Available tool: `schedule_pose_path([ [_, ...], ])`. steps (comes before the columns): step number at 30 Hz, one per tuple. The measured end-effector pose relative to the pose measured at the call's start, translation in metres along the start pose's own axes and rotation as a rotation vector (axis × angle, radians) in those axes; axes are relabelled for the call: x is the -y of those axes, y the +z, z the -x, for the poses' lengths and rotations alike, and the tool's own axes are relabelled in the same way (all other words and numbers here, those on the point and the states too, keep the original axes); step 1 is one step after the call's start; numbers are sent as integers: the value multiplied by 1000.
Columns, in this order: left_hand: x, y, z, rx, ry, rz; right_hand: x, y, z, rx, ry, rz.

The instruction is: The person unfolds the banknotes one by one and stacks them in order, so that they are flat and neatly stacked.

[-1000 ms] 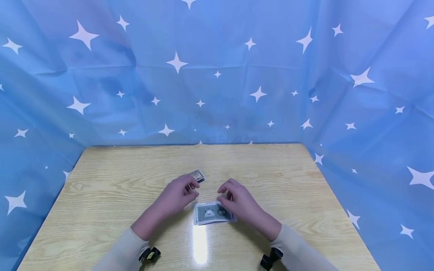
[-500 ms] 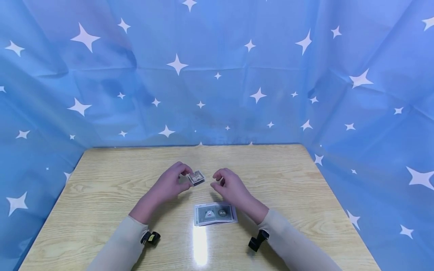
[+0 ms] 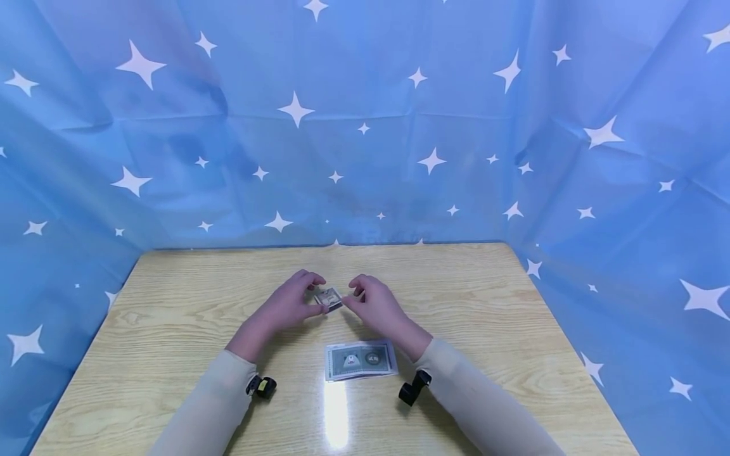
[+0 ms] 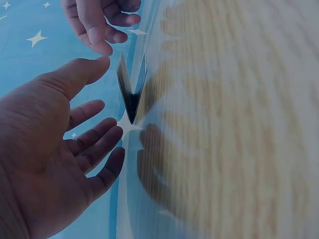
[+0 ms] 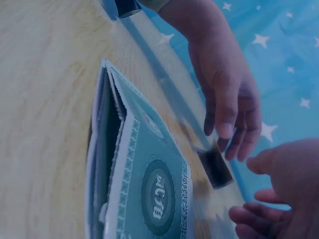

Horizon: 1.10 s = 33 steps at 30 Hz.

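Note:
A small folded brown banknote (image 3: 328,299) stands on the table beyond the green notes, its halves spread in a V in the left wrist view. My left hand (image 3: 286,305) is at its left side, thumb and fingers apart and loosely bent. My right hand (image 3: 373,309) is at its right, fingers loosely curled, thumb tip close to the note's edge. In the left wrist view, a gap shows between the left hand (image 4: 55,134) and the folded note (image 4: 132,94). Nearer me lies a small stack of green banknotes (image 3: 360,360), creased and partly raised in the right wrist view.
The pale wooden table (image 3: 188,316) reaches back to a blue curtain (image 3: 365,152) with white stars. Bright glare (image 3: 336,415) shows on the tabletop in front of the green stack. Black wrist cameras sit on both sleeves.
My right hand has left the green stack and moved up and left to the folded note. My left hand has moved slightly away from me, uncovering the note. The green stack stays put.

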State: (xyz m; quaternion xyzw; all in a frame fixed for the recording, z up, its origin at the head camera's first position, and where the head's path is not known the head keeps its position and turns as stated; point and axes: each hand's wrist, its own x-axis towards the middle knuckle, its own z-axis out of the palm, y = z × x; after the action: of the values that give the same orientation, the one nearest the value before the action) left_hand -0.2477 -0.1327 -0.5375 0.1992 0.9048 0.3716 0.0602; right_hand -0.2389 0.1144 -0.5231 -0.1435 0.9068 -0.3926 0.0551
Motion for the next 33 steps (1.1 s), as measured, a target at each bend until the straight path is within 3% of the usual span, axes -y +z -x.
schedule_pose_path([
  [10, 2, 2, -4, 16, -5, -8, 3, 9, -12, 44, 45, 16],
  [24, 2, 14, -12, 14, 4, -103, 0, 22, -20, 59, 73, 9],
  [33, 5, 15, -13, 19, -13, -40, 1, 27, -20, 39, 53, 57],
])
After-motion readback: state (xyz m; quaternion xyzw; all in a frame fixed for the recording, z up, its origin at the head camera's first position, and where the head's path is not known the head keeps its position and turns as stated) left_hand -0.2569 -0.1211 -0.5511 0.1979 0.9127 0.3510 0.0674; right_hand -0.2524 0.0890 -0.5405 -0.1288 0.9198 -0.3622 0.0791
